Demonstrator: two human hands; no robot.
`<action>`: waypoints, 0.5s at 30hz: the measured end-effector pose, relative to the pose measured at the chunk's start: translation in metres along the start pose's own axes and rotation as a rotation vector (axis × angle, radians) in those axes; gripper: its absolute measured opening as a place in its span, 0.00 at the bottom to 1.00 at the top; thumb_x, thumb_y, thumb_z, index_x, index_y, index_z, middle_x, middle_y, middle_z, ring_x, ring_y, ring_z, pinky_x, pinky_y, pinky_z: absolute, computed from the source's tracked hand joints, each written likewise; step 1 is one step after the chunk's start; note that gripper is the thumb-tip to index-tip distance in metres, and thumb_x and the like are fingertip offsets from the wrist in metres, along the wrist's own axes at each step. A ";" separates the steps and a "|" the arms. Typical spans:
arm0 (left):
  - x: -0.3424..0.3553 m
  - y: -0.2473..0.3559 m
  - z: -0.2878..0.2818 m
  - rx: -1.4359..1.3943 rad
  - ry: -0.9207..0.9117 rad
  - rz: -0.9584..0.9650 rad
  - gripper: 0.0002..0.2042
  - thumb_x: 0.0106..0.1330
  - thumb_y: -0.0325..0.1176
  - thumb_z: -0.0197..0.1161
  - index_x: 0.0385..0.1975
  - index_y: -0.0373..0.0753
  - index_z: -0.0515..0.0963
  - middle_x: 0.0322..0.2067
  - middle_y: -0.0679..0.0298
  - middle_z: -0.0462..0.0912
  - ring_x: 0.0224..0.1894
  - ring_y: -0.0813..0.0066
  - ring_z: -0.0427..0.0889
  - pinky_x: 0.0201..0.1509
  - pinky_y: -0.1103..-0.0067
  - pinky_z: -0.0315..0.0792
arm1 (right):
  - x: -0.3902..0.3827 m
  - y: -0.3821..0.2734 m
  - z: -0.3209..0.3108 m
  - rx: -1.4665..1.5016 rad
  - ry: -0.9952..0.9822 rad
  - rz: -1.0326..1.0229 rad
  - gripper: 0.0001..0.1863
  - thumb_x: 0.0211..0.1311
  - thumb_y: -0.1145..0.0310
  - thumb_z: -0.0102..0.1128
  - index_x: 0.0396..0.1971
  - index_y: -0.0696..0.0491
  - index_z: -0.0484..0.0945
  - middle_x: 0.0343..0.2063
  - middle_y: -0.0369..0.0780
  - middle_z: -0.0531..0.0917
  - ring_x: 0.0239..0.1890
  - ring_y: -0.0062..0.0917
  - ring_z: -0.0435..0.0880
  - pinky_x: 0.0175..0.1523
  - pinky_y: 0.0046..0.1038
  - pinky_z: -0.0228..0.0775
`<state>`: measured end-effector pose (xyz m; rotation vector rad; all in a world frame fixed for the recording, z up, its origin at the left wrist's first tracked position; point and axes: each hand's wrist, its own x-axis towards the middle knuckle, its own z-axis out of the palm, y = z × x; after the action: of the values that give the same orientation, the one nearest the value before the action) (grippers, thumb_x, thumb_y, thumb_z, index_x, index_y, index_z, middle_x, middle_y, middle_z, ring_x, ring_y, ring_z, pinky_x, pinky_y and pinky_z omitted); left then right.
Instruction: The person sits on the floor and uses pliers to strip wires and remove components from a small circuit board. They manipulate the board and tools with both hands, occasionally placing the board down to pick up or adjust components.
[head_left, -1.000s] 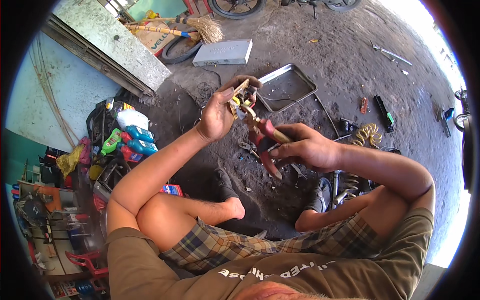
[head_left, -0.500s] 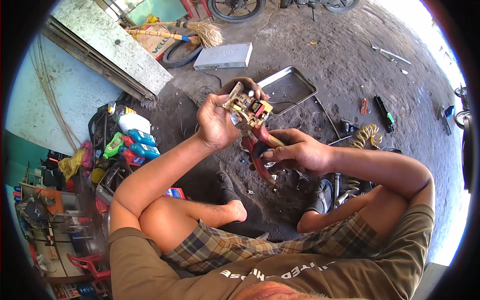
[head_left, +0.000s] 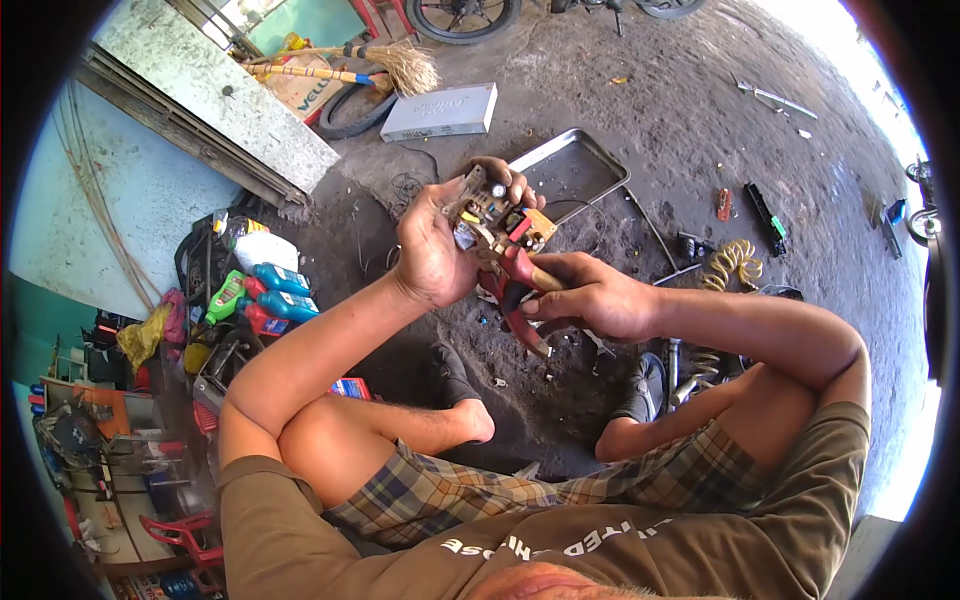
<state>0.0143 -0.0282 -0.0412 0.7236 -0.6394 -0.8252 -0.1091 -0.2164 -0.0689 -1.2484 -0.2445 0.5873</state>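
Observation:
In the middle of the head view, my left hand (head_left: 430, 240) grips a small circuit board (head_left: 505, 215) with yellow and dark components, tilted toward the camera. My right hand (head_left: 590, 295) is wrapped round pliers (head_left: 520, 272) with red and pale handles, whose jaws reach the lower edge of the board. Whether the jaws bite on a part cannot be made out. Just beyond the board lies a shallow metal tray (head_left: 612, 155) on the dirty floor, with small scattered bits below my hands.
Plastic bottles (head_left: 280, 305) and clutter fill the left. A straw broom (head_left: 400, 70), a tyre (head_left: 350, 120) and a pale long box (head_left: 438, 112) lie at the back. A coiled yellow hose (head_left: 730, 265), metal tools and a green-black part (head_left: 765, 220) lie on the right.
My left hand has lowered and turned the board so its component side faces the camera more. My right hand and the pliers have shifted slightly left, still held at the board.

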 end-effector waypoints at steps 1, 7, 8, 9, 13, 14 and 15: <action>0.000 0.000 0.000 0.016 -0.007 0.006 0.21 0.75 0.49 0.46 0.51 0.37 0.72 0.47 0.58 0.76 0.62 0.59 0.74 0.80 0.59 0.61 | 0.000 -0.001 0.000 0.022 0.001 0.023 0.30 0.73 0.69 0.63 0.71 0.57 0.67 0.49 0.37 0.82 0.53 0.22 0.82 0.59 0.32 0.78; -0.003 -0.004 -0.001 0.030 0.018 -0.027 0.20 0.76 0.48 0.47 0.53 0.37 0.72 0.49 0.58 0.76 0.63 0.57 0.74 0.79 0.59 0.62 | 0.001 0.008 -0.002 0.108 0.084 0.103 0.31 0.68 0.70 0.66 0.69 0.55 0.67 0.45 0.37 0.83 0.42 0.19 0.83 0.50 0.28 0.77; -0.006 -0.005 -0.001 0.006 0.035 -0.041 0.20 0.77 0.48 0.47 0.52 0.37 0.72 0.49 0.58 0.75 0.63 0.57 0.74 0.80 0.59 0.61 | -0.003 -0.004 0.002 0.091 0.086 0.180 0.30 0.66 0.68 0.65 0.66 0.55 0.69 0.42 0.36 0.82 0.39 0.20 0.81 0.44 0.27 0.75; -0.008 -0.007 0.000 -0.017 0.051 -0.054 0.20 0.77 0.48 0.47 0.52 0.37 0.72 0.49 0.58 0.75 0.63 0.57 0.74 0.80 0.59 0.61 | -0.003 -0.006 0.000 0.085 0.080 0.240 0.28 0.65 0.67 0.66 0.64 0.55 0.70 0.41 0.36 0.82 0.37 0.20 0.80 0.40 0.26 0.73; -0.005 -0.011 -0.003 -0.028 0.024 -0.047 0.19 0.81 0.50 0.47 0.51 0.39 0.72 0.50 0.58 0.75 0.65 0.57 0.73 0.79 0.57 0.62 | -0.003 0.000 -0.001 0.160 0.064 0.338 0.24 0.63 0.64 0.68 0.57 0.53 0.74 0.39 0.35 0.81 0.33 0.18 0.80 0.31 0.22 0.68; -0.003 -0.011 0.000 -0.028 0.016 -0.042 0.19 0.81 0.51 0.47 0.50 0.39 0.72 0.50 0.58 0.75 0.66 0.57 0.73 0.79 0.57 0.63 | -0.005 -0.002 0.011 0.224 0.075 0.291 0.23 0.62 0.64 0.69 0.55 0.53 0.75 0.37 0.35 0.81 0.32 0.17 0.80 0.30 0.22 0.67; -0.003 -0.011 0.003 -0.031 0.041 -0.058 0.18 0.82 0.50 0.48 0.50 0.40 0.73 0.50 0.58 0.76 0.66 0.57 0.73 0.78 0.56 0.65 | -0.007 -0.003 0.018 0.287 0.086 0.243 0.22 0.61 0.64 0.69 0.53 0.53 0.76 0.36 0.35 0.81 0.31 0.17 0.79 0.29 0.22 0.66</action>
<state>0.0057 -0.0318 -0.0487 0.7319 -0.5696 -0.8693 -0.1223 -0.2063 -0.0592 -1.0274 0.0650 0.7478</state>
